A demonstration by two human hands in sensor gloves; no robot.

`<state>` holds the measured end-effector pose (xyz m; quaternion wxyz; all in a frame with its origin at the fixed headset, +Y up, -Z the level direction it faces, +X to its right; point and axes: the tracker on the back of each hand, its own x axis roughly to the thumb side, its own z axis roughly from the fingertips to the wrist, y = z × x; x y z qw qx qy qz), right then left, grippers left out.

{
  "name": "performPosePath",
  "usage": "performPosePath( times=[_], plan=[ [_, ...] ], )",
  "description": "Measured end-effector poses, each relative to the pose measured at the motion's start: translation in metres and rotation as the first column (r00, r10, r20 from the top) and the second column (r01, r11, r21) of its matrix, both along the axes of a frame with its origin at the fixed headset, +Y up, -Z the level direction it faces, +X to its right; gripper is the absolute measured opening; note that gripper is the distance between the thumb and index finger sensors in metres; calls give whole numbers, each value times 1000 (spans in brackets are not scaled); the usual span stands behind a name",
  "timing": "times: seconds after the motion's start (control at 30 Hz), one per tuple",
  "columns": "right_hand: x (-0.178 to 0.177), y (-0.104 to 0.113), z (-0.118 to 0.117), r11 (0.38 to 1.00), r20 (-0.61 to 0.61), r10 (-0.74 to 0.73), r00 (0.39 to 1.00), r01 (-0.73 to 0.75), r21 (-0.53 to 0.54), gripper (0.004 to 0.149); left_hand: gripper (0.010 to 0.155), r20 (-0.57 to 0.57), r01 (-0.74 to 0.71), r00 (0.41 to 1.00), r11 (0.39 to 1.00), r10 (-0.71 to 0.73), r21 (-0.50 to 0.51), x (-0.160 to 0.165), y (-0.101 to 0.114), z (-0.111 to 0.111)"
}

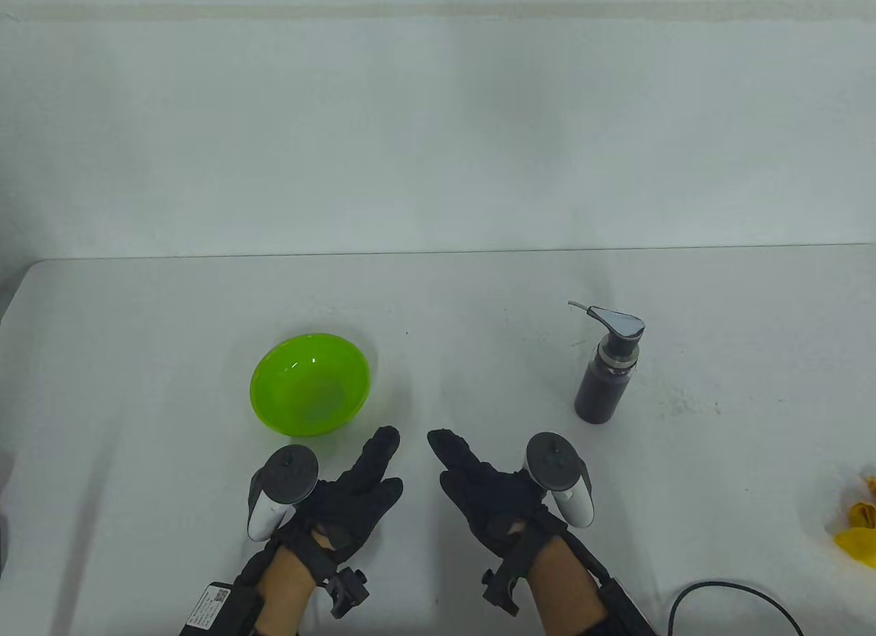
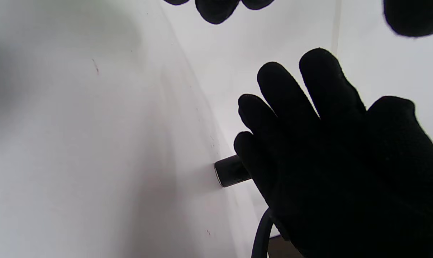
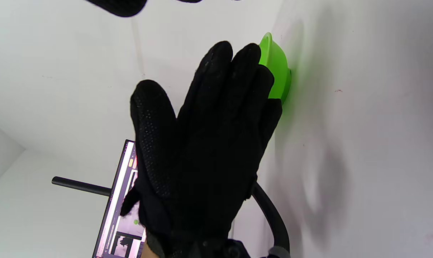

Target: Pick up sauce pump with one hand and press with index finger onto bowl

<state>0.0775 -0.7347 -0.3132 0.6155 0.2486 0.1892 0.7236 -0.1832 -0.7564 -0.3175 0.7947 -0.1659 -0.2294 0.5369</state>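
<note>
The sauce pump stands upright on the right half of the surface, its spout turned toward the left, so that the nozzle already faces the side where the green bowl is set. Bowl and pump are kept well apart, which judged from the task leaves room for the bottle to be lifted and carried over.

Neither grip is closed on anything: the right hand and the left hand are held flat and open near the front edge, palms turned toward each other, nothing touched. The right hand lies nearer the pump, so it is probably the one to be used.

Only the base of the pump is caught in the left wrist view, behind the open right hand. In the right wrist view the bowl is seen edge-on behind the left hand, and a lit screen appears that the table view does not show. A yellow thing at the right edge is seen from above alone.
</note>
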Motion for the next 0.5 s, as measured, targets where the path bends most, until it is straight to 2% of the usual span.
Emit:
performPosePath(
  times=[0.5],
  plan=[
    [-2, 4, 2, 1000, -7, -24, 1000, 24, 3, 63, 98, 2, 11, 1000, 1000, -11, -2, 1, -1, -1]
  ],
)
